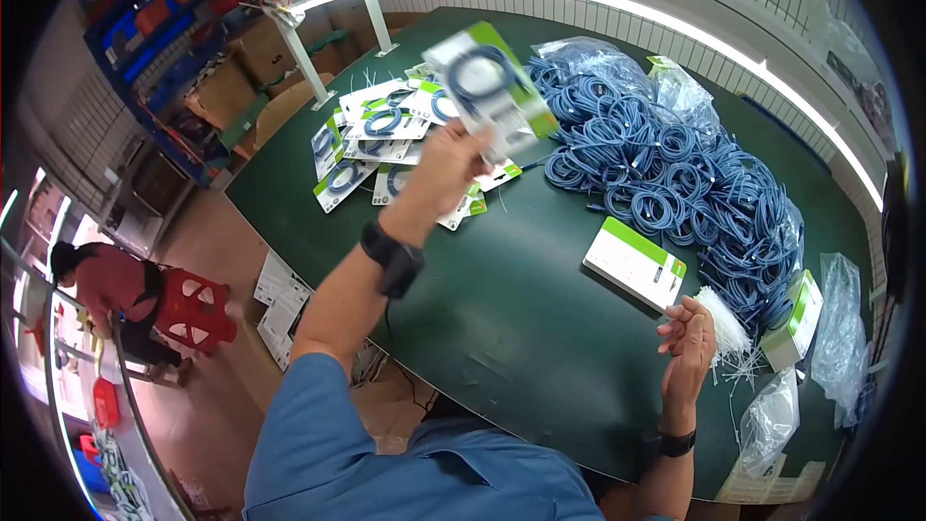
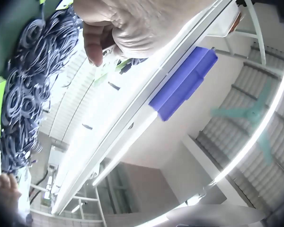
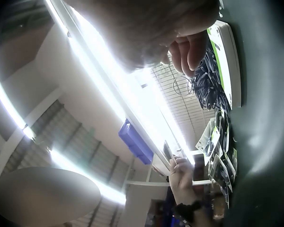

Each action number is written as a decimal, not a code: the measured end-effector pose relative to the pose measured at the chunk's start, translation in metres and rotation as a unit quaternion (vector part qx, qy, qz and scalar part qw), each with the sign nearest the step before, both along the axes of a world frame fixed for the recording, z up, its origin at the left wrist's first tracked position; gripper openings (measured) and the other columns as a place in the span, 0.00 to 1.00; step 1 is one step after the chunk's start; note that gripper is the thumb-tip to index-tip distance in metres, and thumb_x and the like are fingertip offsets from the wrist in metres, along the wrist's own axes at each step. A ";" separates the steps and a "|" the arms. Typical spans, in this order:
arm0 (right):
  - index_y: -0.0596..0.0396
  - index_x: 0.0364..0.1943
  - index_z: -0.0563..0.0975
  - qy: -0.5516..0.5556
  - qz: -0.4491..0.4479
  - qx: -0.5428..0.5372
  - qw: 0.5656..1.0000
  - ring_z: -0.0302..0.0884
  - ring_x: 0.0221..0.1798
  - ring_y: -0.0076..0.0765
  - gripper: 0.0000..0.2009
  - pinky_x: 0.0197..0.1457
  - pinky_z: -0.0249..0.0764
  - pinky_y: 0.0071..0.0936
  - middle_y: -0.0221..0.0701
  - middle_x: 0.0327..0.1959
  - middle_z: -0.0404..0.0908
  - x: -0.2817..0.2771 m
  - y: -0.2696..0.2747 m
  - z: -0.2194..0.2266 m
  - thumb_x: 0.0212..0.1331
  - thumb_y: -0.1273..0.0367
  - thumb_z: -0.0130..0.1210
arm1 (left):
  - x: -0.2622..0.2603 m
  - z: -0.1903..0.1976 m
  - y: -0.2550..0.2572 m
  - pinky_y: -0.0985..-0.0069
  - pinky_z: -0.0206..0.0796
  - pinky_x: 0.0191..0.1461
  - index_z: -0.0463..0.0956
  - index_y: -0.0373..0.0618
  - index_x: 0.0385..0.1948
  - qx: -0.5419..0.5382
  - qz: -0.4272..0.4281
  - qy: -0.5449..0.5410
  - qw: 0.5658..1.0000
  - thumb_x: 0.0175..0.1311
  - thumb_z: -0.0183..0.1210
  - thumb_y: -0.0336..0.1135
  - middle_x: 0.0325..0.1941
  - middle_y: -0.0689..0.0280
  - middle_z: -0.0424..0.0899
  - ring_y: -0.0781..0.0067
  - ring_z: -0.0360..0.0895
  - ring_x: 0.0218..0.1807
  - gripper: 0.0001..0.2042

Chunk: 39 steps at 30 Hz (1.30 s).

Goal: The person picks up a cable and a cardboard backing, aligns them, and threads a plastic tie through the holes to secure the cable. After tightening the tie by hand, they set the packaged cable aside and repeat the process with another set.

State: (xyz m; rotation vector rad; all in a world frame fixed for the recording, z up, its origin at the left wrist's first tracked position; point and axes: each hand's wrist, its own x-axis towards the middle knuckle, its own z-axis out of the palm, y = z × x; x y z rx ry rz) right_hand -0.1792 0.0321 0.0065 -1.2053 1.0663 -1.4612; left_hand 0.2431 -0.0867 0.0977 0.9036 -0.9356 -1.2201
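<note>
Left hand (image 1: 451, 166) is gripping a packaged blue cable (image 1: 490, 87) up over the finished pile (image 1: 386, 140) — drop it flat there, while the right hand (image 1: 691, 340) idles empty, fingers loose, by the zip ties (image 1: 723, 320).

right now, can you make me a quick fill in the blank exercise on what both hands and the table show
1. The left hand holds a packaged cable raised above the ____ table.
2. The right hand holds nothing and hovers beside a bundle of white ____.
3. The loose coiled cables heaped on the table are ____ in colour.
4. A white and green ____ lies flat between the two hands.

Missing words: green; cable ties; blue; box
</note>
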 end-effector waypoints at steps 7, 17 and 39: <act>0.62 0.61 0.74 0.038 0.007 0.034 0.999 0.81 0.36 0.19 0.21 0.32 0.72 0.13 0.32 0.45 0.85 0.001 0.000 0.001 0.83 0.57 0.43 | 0.084 -0.018 -0.071 0.71 0.82 0.58 0.74 0.30 0.56 0.114 0.145 0.142 0.973 0.75 0.62 0.33 0.51 0.55 0.84 0.64 0.86 0.47 0.17; 0.61 0.57 0.78 0.094 0.029 0.071 0.993 0.82 0.37 0.22 0.19 0.34 0.75 0.17 0.34 0.44 0.86 0.001 -0.001 0.001 0.82 0.60 0.45 | -0.016 -0.065 -0.056 0.70 0.82 0.57 0.75 0.31 0.58 0.081 -0.105 -0.076 0.988 0.73 0.64 0.32 0.52 0.56 0.84 0.65 0.86 0.49 0.18; 0.60 0.53 0.81 0.090 0.059 0.059 0.992 0.81 0.37 0.19 0.17 0.36 0.76 0.17 0.30 0.42 0.86 -0.005 0.001 0.000 0.81 0.61 0.47 | -0.242 -0.094 -0.122 0.66 0.74 0.44 0.83 0.37 0.41 -0.441 -0.020 -0.658 0.610 0.61 0.69 0.33 0.35 0.58 0.84 0.53 0.80 0.40 0.11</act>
